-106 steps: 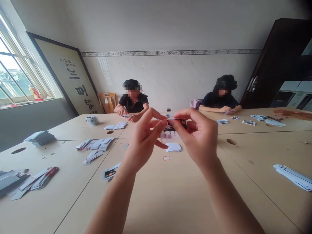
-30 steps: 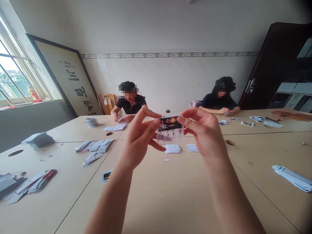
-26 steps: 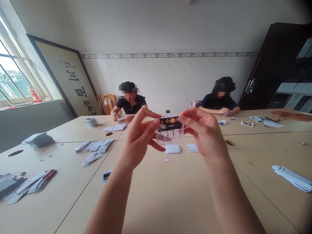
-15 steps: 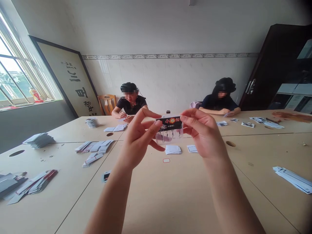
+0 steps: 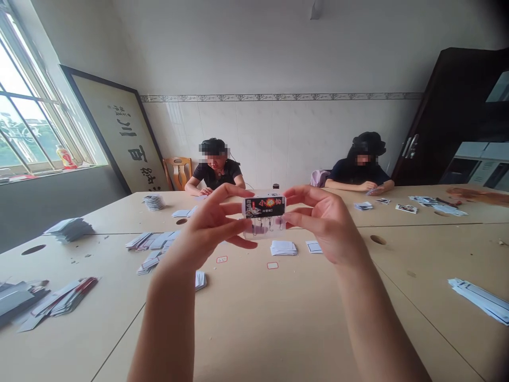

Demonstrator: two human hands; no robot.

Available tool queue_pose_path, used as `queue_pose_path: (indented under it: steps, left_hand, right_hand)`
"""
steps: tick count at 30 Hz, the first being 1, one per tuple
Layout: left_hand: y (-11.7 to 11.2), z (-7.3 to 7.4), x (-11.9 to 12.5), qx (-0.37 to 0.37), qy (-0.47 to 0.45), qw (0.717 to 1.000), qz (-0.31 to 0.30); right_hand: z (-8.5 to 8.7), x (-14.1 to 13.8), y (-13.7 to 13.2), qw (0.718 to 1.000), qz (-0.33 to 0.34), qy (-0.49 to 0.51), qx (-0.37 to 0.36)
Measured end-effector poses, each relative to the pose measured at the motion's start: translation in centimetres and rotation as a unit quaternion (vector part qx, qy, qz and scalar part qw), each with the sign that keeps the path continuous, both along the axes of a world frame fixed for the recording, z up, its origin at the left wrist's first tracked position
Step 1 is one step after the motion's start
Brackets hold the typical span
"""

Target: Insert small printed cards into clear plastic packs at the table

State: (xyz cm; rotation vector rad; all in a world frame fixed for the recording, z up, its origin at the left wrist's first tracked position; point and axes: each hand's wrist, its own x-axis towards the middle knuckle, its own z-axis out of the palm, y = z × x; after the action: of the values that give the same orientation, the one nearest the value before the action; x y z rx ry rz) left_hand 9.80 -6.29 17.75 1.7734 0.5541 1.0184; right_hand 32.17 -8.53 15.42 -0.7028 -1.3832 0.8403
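Note:
Between both hands, above the table, I hold a small clear packet of fish hooks (image 5: 265,209) upright. Its upper part carries a black label with orange and white lettering; several dark hooks show through the clear lower part. My left hand (image 5: 210,220) pinches the packet's left edge between thumb and fingers. The right edge is gripped by my right hand (image 5: 324,220) in the same way. Below the packet lie a stack of white cards (image 5: 283,248) and, farther right, another white card with a dark border (image 5: 314,246), partly behind my right hand.
Two red-bordered labels lie on the table (image 5: 274,307). Card piles (image 5: 67,300) spread on the left, with a taller stack (image 5: 69,229) behind. More strips (image 5: 479,297) lie at right. Two people (image 5: 217,170) sit across the table, handling cards. Round holes (image 5: 377,240) pierce the tabletop.
The packet and both hands have shifted slightly left. The left fingers have moved off the label to the packet's edge, so more of the label shows.

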Motion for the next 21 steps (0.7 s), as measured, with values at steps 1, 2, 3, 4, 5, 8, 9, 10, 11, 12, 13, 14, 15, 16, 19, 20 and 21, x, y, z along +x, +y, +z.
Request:
queue_pose_path:
  steps: [1,2,3,4,5,8,9,10,11,12,13,14,15,16,19,20,21]
  left_hand:
    - [0.2,0.0,-0.3,-0.004,-0.002,1.0,0.014]
    - [0.5,0.0,-0.6,-0.005,-0.009,0.999,0.036]
    - [0.9,0.0,-1.0,-0.004,-0.02,0.998,0.062]
    - [1.6,-0.1,-1.4,0.001,-0.036,0.995,0.091]
    - [2.4,-0.3,-1.8,0.004,-0.048,0.991,0.121]
    - [5.8,-1.3,-3.3,-0.004,-0.075,0.969,0.233]
    - [7.1,-1.9,-3.7,-0.019,-0.074,0.956,0.284]
    - [8.5,-2.6,-4.2,-0.045,-0.066,0.938,0.337]
    - [9.8,-3.5,-4.6,-0.079,-0.045,0.918,0.385]
    - [11.1,-4.5,-5.0,-0.1,-0.029,0.907,0.408]
    - [12.4,-5.5,-5.3,-0.118,-0.016,0.898,0.423]
    - [13.5,-6.7,-5.7,-0.136,-0.002,0.887,0.441]
    - [14.5,-7.9,-6.0,-0.154,0.01,0.875,0.458]
    - [15.4,-9.1,-6.2,-0.169,0.022,0.866,0.469]
    - [17.3,-12.2,-7.2,-0.204,0.045,0.848,0.487]
    - [17.7,-13.0,-7.5,-0.208,0.046,0.845,0.491]
    - [18.1,-13.6,-7.8,-0.21,0.044,0.843,0.493]
  right_hand:
    - [0.0,0.0,0.0,1.0,-0.001,-0.01,-0.004]
    - [-0.1,0.0,-0.1,1.0,-0.006,-0.019,-0.004]
    - [-0.1,0.1,-0.1,1.0,-0.017,-0.024,0.001]
    - [-0.1,0.1,-0.1,0.999,-0.032,-0.025,0.008]
    - [-0.1,0.2,-0.2,0.998,-0.048,-0.021,0.018]
    - [0.1,0.3,-0.5,0.995,-0.087,0.003,0.047]
    - [0.2,0.4,-0.7,0.994,-0.093,0.008,0.054]
    - [0.3,0.4,-1.0,0.994,-0.095,0.007,0.058]
    - [0.5,0.4,-1.3,0.994,-0.092,0.001,0.058]
    - [0.6,0.5,-1.6,0.995,-0.084,-0.011,0.054]
    - [0.8,0.5,-1.9,0.996,-0.074,-0.024,0.046]
    - [1.0,0.6,-2.3,0.997,-0.064,-0.034,0.038]
    - [1.1,0.6,-2.6,0.997,-0.055,-0.04,0.033]
    - [1.2,0.6,-2.8,0.997,-0.05,-0.043,0.03]
    - [1.3,0.7,-3.3,0.997,-0.046,-0.049,0.034]
    - [1.3,0.7,-3.3,0.997,-0.047,-0.049,0.037]
    - [1.2,0.7,-3.3,0.997,-0.048,-0.048,0.039]
